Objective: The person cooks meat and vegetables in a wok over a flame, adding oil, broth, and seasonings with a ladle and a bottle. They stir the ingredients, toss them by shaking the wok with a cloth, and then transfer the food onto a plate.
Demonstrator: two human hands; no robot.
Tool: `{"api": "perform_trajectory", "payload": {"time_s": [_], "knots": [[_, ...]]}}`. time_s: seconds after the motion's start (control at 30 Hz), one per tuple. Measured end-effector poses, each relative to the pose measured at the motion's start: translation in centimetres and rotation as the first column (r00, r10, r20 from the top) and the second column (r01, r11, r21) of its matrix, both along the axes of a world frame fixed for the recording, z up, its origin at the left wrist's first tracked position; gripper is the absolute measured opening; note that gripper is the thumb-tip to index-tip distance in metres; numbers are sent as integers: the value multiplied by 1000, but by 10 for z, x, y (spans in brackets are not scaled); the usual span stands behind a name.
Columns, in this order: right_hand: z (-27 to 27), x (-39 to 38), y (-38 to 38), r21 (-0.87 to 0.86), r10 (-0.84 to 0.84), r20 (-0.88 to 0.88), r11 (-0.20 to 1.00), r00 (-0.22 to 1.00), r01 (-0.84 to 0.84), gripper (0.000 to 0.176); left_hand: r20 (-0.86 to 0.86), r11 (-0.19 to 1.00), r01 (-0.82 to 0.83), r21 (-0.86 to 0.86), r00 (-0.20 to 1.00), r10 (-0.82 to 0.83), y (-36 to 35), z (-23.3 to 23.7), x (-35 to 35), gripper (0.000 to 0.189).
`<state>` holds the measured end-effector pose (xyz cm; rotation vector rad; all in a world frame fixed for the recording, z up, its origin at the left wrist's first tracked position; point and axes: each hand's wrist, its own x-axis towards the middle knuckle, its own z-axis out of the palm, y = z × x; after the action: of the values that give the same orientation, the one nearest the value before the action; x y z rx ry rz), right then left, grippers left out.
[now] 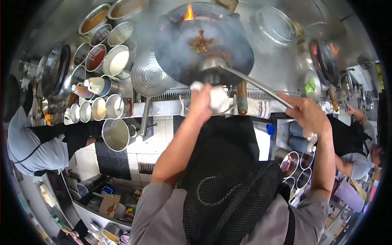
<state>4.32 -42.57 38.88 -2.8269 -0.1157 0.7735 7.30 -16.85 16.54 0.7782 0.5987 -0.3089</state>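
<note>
My left hand (pixel 200 103) is closed around a white cloth (pixel 219 100) at the near rim of a dark wok (pixel 173 61). Whether the wok's handle lies under the cloth is hidden. In my right hand (pixel 308 115) is the long metal handle of a ladle (pixel 258 85), which slants leftward to its bowl over the near side of the wok. Browned food pieces (pixel 202 43) show above the middle of the wok, partly veiled by smoke. Behind them an orange flame (pixel 189 13) rises at the far rim.
A perforated skimmer (pixel 150 74) rests left of the wok. Several metal pots of sauce (pixel 96 57) stand farther left. A bamboo brush (pixel 242 98) and a striped towel (pixel 259 108) lie at the stove's front edge. Co-workers (pixel 41 143) stand at both sides.
</note>
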Motion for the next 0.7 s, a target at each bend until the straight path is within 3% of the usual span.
{"api": "perform_trajectory", "payload": {"time_s": [0.07,0.13,0.2,0.23,0.27,0.33,0.43,0.47,0.57,0.7], "knots": [[-15,11,-4,-35,47,24,998,999,-46,52,53,991,10,-134,999,-3,4,1,27,19],[-79,21,-21,111,198,321,963,926,-244,52,65,992,2,-127,998,6,-3,-36,21,15],[-133,20,-27,204,131,473,946,871,-253,51,131,997,-70,-17,989,71,-11,-80,-11,16],[-125,10,-12,283,-61,251,959,966,-13,49,117,999,9,-36,993,-5,-8,-94,-28,25],[-142,-5,-12,378,-196,226,920,954,99,48,161,998,-4,-60,987,14,-9,-112,-40,29],[-152,-30,-7,573,-372,98,780,923,253,49,56,998,-26,-64,998,30,-11,-91,-53,24],[-142,-39,7,561,-461,99,758,882,333,49,44,996,-30,-88,998,34,-13,-50,-45,18],[-147,-35,5,569,-466,95,751,880,336,49,70,996,-29,-89,997,36,-13,-38,-37,15],[-175,-10,-1,565,-373,424,821,825,80,48,85,997,-59,-56,994,64,-20,-22,-24,15],[-184,12,26,543,-432,300,810,851,220,48,69,998,-68,-13,995,69,-23,-19,-27,13]]}}
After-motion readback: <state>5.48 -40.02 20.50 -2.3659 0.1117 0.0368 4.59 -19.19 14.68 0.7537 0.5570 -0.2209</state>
